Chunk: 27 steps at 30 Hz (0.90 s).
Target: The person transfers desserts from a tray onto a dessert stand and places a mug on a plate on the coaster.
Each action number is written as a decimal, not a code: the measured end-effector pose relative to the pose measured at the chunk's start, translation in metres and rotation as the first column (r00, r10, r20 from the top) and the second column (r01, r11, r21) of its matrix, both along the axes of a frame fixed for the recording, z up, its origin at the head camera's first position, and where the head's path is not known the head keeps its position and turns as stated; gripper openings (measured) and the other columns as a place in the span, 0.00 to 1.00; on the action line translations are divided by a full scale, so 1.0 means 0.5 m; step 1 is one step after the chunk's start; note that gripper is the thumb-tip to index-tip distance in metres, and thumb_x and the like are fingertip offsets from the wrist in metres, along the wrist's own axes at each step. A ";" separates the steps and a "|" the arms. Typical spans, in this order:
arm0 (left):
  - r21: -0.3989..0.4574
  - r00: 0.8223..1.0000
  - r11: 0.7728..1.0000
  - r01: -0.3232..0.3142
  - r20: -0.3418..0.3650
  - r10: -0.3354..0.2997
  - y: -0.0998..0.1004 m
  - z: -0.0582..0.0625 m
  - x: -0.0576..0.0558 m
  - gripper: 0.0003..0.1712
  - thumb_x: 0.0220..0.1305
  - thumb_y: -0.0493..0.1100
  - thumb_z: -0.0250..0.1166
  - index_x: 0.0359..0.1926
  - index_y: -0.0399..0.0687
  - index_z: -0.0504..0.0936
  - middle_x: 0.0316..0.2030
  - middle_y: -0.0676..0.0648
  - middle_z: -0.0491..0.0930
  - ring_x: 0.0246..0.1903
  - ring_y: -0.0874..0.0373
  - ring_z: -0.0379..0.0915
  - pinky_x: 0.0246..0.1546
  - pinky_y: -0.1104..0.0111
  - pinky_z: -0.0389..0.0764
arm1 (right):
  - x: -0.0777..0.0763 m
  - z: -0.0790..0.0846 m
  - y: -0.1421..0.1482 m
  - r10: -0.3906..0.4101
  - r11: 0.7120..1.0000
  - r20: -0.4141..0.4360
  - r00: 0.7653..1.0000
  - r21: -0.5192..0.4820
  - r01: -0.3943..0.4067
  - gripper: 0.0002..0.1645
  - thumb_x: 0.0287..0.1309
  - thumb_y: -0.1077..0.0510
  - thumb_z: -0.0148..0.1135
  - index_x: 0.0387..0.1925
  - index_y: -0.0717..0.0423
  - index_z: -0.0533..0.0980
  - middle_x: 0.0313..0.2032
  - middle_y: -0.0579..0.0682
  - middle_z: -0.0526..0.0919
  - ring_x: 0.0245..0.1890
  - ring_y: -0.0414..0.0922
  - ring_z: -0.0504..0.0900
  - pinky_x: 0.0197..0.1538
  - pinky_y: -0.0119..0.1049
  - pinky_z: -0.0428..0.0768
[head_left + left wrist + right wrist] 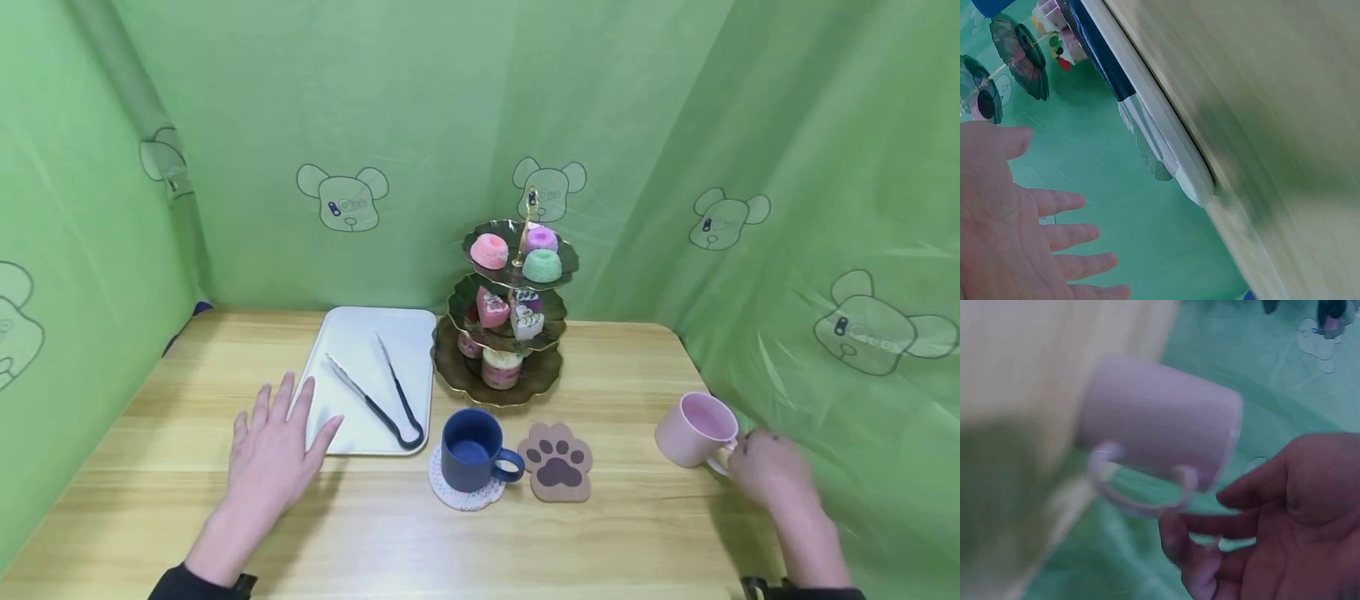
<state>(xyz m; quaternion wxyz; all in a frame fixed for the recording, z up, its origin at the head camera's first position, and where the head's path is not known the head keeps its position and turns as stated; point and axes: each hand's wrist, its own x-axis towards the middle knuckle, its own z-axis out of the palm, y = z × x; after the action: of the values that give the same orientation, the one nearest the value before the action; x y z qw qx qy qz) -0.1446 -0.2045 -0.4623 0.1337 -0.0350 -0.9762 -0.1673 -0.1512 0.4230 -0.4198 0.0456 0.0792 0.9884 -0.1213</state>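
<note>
My left hand (272,454) hovers with spread fingers over the near left side of a white tray (315,408) and holds nothing. Black-handled metal tongs (378,408) lie on that tray. On the right, a pink mug (686,433) stands on the table, its handle towards my right hand (772,471). In the right wrist view, loosely bent fingers are right at the pink handle (1141,506), with the thumb apart from it. A dark blue mug (468,454) stands on a round patterned coaster (463,500) in the middle.
Behind the blue mug rises a three-tier stand (450,371) with toy cakes and sweets. A brown paw-shaped coaster (555,492) lies right of the blue mug. Green curtains (420,100) enclose the wooden table (600,550) at the back and sides.
</note>
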 end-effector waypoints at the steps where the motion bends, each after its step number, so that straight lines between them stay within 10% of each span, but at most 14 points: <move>1: 0.002 1.000 1.000 0.001 -0.004 -0.001 0.000 0.000 0.001 0.46 0.80 0.66 0.51 0.80 0.37 0.60 0.79 0.27 0.52 0.76 0.22 0.45 0.70 0.20 0.49 | 0.004 -0.010 0.007 0.024 1.000 0.022 0.999 -0.004 -0.024 0.27 0.76 0.57 0.40 0.48 0.83 0.71 0.45 0.84 0.75 0.46 0.79 0.76 0.44 0.70 0.81; 6: 0.002 1.000 1.000 0.003 -0.010 -0.003 0.001 0.004 0.001 0.46 0.80 0.66 0.50 0.81 0.37 0.59 0.79 0.27 0.52 0.75 0.22 0.46 0.70 0.20 0.50 | 0.015 -0.045 0.030 0.078 0.992 0.043 0.996 -0.107 -0.073 0.34 0.84 0.51 0.31 0.62 0.80 0.68 0.54 0.83 0.75 0.52 0.80 0.75 0.49 0.72 0.80; 10: 0.001 1.000 1.000 0.006 -0.010 -0.006 0.003 0.005 -0.001 0.46 0.80 0.66 0.50 0.81 0.36 0.57 0.79 0.27 0.52 0.75 0.21 0.47 0.69 0.20 0.52 | 0.021 -0.048 0.032 0.057 0.975 0.085 0.995 -0.217 -0.038 0.36 0.86 0.46 0.27 0.55 0.72 0.74 0.42 0.71 0.82 0.41 0.67 0.81 0.41 0.58 0.84; 17: 0.007 1.000 1.000 0.010 -0.016 -0.010 0.009 0.004 -0.004 0.48 0.80 0.65 0.50 0.83 0.37 0.51 0.79 0.27 0.52 0.75 0.21 0.47 0.69 0.21 0.53 | 0.032 -0.056 -0.018 -0.021 0.814 0.149 0.989 -0.572 0.103 0.26 0.86 0.48 0.34 0.38 0.62 0.71 0.29 0.49 0.74 0.25 0.40 0.73 0.27 0.31 0.78; 27: 0.007 1.000 1.000 0.008 -0.020 -0.008 0.023 0.009 -0.007 0.48 0.80 0.64 0.51 0.83 0.37 0.51 0.78 0.27 0.54 0.75 0.22 0.48 0.70 0.22 0.55 | 0.032 -0.038 -0.143 0.045 0.776 0.086 0.995 -0.631 0.019 0.24 0.86 0.49 0.39 0.41 0.64 0.72 0.30 0.51 0.75 0.25 0.42 0.72 0.26 0.31 0.77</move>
<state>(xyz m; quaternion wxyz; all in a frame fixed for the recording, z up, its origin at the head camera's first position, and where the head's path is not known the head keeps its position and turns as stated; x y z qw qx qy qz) -0.1480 -0.1930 -0.4580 0.1429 -0.0402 -0.9740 -0.1711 -0.1355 0.3514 -0.4387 0.1178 0.0583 0.8879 -0.4409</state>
